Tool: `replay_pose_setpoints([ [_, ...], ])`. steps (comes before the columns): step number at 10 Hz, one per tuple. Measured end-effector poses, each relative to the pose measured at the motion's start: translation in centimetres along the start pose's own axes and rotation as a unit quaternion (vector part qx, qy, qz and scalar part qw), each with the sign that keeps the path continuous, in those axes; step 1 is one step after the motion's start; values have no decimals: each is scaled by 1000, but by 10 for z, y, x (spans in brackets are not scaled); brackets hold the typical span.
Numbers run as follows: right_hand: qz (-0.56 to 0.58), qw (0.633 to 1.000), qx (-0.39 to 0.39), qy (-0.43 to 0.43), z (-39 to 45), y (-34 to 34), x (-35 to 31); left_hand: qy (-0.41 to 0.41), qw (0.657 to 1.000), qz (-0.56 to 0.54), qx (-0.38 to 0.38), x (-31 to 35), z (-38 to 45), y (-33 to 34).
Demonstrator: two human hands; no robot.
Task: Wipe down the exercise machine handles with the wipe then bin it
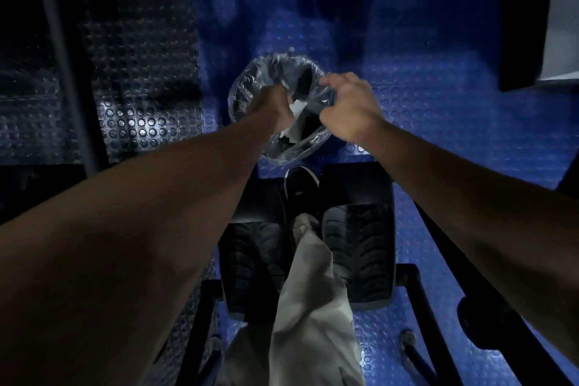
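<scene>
Wiping looks finished: left hand [272,103] grips the wipe [296,110] over the bin [250,81], right hand [347,106] pinching its liner [326,96] open.

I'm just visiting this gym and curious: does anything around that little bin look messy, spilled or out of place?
Nothing looks spilled. The bin stands on the blue studded floor. Its clear liner is crumpled and pulled aside where the right hand pinches it, while the left hand holds the white wipe over the opening.
</scene>
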State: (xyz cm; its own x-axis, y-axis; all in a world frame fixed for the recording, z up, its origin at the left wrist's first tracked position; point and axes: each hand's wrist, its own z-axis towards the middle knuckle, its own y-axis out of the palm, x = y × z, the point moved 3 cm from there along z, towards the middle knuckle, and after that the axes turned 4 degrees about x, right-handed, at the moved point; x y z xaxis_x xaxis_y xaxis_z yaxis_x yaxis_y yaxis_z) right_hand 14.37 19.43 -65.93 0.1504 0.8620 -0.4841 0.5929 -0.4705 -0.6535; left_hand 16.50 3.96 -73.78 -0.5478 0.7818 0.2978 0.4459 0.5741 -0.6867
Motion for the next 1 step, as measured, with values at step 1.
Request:
replay_pose_setpoints([
  [1, -10, 1000, 17, -3, 1, -4, -3, -8, 1000, 23, 5, -2, 1, -7],
])
